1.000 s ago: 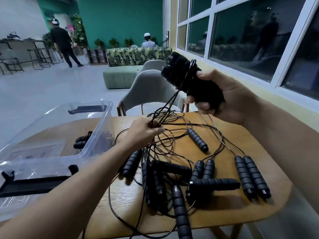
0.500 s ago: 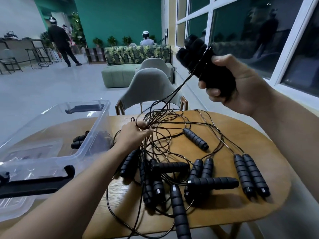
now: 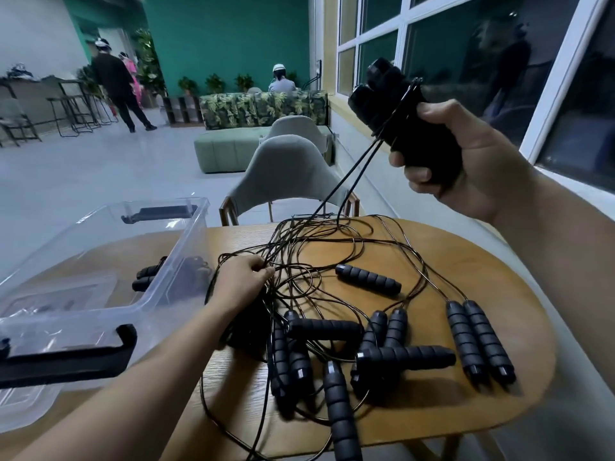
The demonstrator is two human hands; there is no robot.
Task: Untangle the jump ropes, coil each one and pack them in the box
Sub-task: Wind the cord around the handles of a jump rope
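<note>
Black jump ropes [image 3: 332, 294] lie tangled on the table [image 3: 519, 327], loose handles [image 3: 339, 410] nearest. The grip of the left hand [image 3: 243, 281] pinches cords [image 3: 299, 247] beside the clear box [image 3: 186, 247]; farther off, the raised right hand [image 3: 472, 161] clasps bundled handles [image 3: 399, 108].

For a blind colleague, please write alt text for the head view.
The right hand holds black handles high; their cords run down to a tangle that the left hand pinches on a wooden table. A clear box stands at the left.

We held our right hand [image 3: 472, 161] raised, fingers curled round a bundle of handles [image 3: 392, 104], while our left hand [image 3: 241, 284], lower and leftward, pinched the cords [image 3: 285, 242].
</note>
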